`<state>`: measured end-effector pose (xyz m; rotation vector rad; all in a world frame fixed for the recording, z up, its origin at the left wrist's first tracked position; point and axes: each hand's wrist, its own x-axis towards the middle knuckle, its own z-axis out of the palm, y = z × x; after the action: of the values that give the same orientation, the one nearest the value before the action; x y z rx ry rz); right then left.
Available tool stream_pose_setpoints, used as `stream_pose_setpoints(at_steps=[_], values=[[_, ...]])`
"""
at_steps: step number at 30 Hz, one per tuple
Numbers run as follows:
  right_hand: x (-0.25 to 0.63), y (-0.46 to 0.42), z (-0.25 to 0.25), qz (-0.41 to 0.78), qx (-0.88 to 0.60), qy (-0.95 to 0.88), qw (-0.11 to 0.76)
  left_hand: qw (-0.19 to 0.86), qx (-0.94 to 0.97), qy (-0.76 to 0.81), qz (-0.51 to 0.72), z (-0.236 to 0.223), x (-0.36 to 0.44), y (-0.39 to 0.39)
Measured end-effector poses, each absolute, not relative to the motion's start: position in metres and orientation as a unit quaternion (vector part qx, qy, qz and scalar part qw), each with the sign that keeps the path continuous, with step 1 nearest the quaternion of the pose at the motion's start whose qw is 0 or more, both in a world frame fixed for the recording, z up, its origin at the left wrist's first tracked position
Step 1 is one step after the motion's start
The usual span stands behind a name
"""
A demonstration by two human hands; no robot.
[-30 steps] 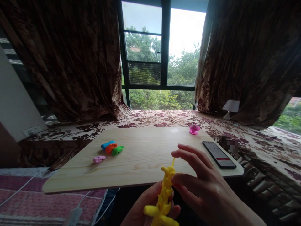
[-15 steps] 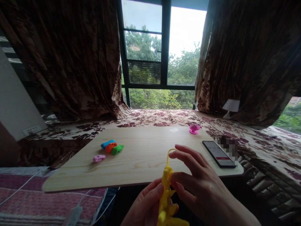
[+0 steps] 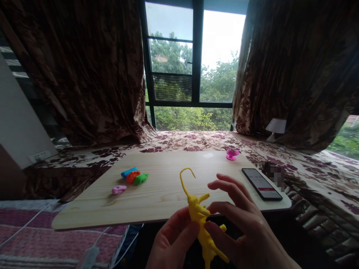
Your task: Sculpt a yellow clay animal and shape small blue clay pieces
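A yellow modelling-clay figure [image 3: 206, 239] hangs tilted over the near edge of the table, with a long thin curled tail at its top and several stubby limbs down its side. My left hand [image 3: 175, 239] is closed on its middle, thumb pressed against the front. From the right, my right hand [image 3: 241, 220] has its thumb and index finger pinched at the figure's side, while the other fingers stretch out above. On the table to the left lie blue [image 3: 129, 172], orange [image 3: 132, 177], green [image 3: 141, 179] and pale pink [image 3: 119, 189] clay pieces.
The light wooden table [image 3: 162, 198] has rounded corners. A phone [image 3: 261, 184] showing a timer lies at its right edge. A bright pink clay piece [image 3: 232, 154] stands at the far right. Beyond are a floral-covered ledge, a small lamp [image 3: 276, 127] and curtains. A power strip [image 3: 89, 257] lies below left.
The figure has turned in my left hand, so its tail now leans left and its limbs point right. My right fingers have come away from the tail; thumb and index stay at the body.
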<state>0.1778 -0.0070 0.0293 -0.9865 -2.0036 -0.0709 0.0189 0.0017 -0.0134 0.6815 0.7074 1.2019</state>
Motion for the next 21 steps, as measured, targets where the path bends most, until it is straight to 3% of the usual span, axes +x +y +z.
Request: stream_pose_setpoints(at_steps=[13,21], values=[[0.1727,-0.0031,0.0255,-0.005,-0.374,-0.804,0.463,0.687,0.328,0.326,0.561,-0.012,0.0236,-0.0009],[0.1721,-0.0023,0.0246,0.001,-0.374,-0.805,0.461,0.615,0.357,0.373,0.596,-0.0105,0.0268,-0.0026]])
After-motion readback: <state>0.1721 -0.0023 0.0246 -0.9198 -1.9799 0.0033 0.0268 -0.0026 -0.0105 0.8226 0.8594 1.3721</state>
